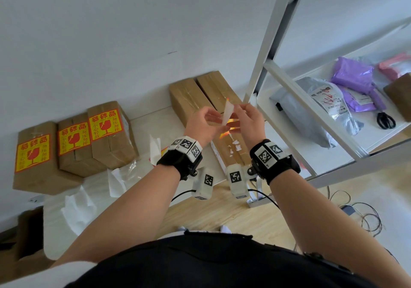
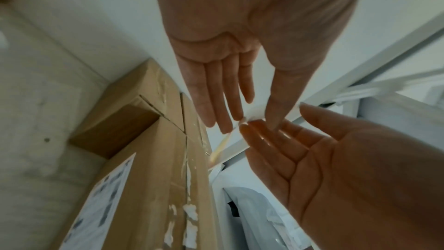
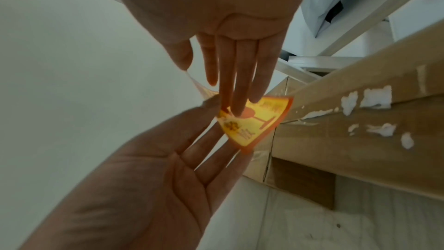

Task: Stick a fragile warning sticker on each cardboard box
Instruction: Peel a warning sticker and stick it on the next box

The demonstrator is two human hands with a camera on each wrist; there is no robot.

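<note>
Between my hands is a yellow-and-red fragile sticker [image 1: 232, 124] [image 3: 257, 123], partly parted from its white backing paper [image 1: 229, 112] [image 2: 254, 115]. My left hand [image 1: 205, 123] [image 2: 240, 90] pinches the backing between thumb and forefinger. My right hand [image 1: 246, 120] [image 3: 238, 75] pinches the sticker, fingers lying on its printed face. Both hands hover above a plain cardboard box [image 1: 233, 150] [image 2: 156, 178] [image 3: 336, 140] with torn white label scraps. Two more plain boxes [image 1: 189, 98] stand behind it. Three boxes [image 1: 73, 140] at the left each carry a sticker.
A white metal shelf frame [image 1: 262, 65] rises just right of my hands. Its shelf holds grey and purple mail bags [image 1: 315, 107] and black scissors [image 1: 385, 120]. Crumpled backing papers [image 1: 77, 205] lie on the white table. Cables [image 1: 360, 214] trail on the wooden floor.
</note>
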